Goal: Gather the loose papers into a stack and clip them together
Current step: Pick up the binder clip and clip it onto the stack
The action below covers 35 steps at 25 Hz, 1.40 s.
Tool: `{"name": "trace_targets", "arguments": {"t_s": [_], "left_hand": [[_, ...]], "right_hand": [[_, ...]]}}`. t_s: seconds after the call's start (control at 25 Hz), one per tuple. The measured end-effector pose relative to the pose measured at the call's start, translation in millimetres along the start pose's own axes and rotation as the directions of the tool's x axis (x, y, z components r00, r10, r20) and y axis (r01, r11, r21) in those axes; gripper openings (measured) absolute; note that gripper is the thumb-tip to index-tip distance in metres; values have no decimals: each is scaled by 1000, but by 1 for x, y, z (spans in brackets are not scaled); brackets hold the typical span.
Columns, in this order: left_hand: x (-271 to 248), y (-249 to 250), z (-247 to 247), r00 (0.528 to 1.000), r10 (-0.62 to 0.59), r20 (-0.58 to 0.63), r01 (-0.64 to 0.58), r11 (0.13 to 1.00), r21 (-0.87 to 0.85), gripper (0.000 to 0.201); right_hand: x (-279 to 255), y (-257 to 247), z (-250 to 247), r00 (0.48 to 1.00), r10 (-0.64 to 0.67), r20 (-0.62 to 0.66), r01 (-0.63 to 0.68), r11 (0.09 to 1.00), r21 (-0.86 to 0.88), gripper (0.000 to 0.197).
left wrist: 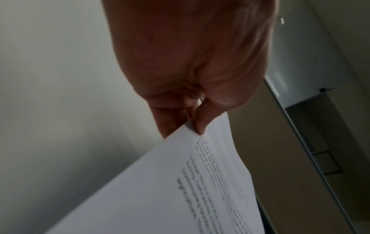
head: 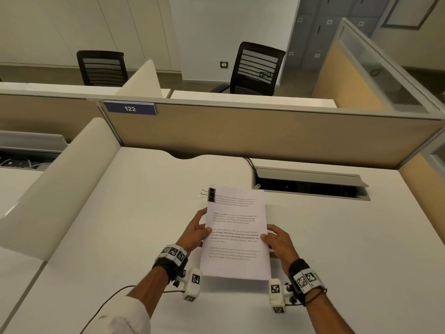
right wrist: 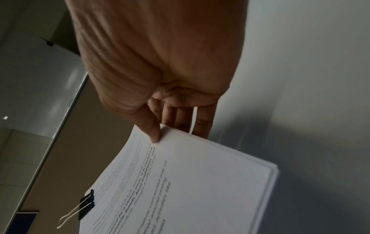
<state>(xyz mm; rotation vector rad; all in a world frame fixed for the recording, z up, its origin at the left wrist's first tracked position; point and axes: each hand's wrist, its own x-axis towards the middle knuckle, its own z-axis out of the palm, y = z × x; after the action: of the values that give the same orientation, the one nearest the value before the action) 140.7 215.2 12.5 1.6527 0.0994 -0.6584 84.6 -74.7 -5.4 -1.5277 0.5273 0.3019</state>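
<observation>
A stack of printed white papers (head: pixel 234 237) is held above the white desk (head: pixel 120 225), near its middle. A black binder clip (head: pixel 211 195) grips the stack's far left corner, its wire handles sticking out to the left. My left hand (head: pixel 196 231) pinches the stack's left edge, thumb on top and fingers underneath. My right hand (head: pixel 277 239) pinches the right edge the same way. In the left wrist view the thumb (left wrist: pixel 202 120) presses on the papers (left wrist: pixel 180 190). In the right wrist view the thumb (right wrist: pixel 152 126) lies on the papers (right wrist: pixel 190 182), and the clip (right wrist: pixel 87 204) shows at the corner.
An open cable tray (head: pixel 310 184) is sunk into the desk at the back right. A beige partition (head: pixel 240 133) with a blue "122" label (head: pixel 130 108) closes the far side. A cream divider (head: pixel 60 184) stands on the left. Two black chairs stand beyond the partition.
</observation>
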Motion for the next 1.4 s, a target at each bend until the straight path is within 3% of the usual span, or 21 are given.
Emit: {"name": "trace_targets", "arguments": {"t_s": [0.32,0.6,0.84,1.12,1.4], "left_hand": [[102,15,-37,994,-39,-98,42,998,36,48],[166,14,-55,969,-51,-241,86,987,137,45],[170,24,-48,935,72,-347,61,932,357,45],[158,21,-45,928,73,-365,97,899,427,53],[144,15,-42,941,79,-328,77,896,437,55]], "right_hand": [[95,-26,24,998,-12,-61,3,988,-152,34],[156,-27,49,982,-11,-188,-25,982,-188,28],[155,-28,55,965,-70,-252,-24,936,-351,21],[152,-26,56,960,-185,-212,24,804,-594,22],[132,-33,55,978,-124,-170,4,820,-573,38]]}}
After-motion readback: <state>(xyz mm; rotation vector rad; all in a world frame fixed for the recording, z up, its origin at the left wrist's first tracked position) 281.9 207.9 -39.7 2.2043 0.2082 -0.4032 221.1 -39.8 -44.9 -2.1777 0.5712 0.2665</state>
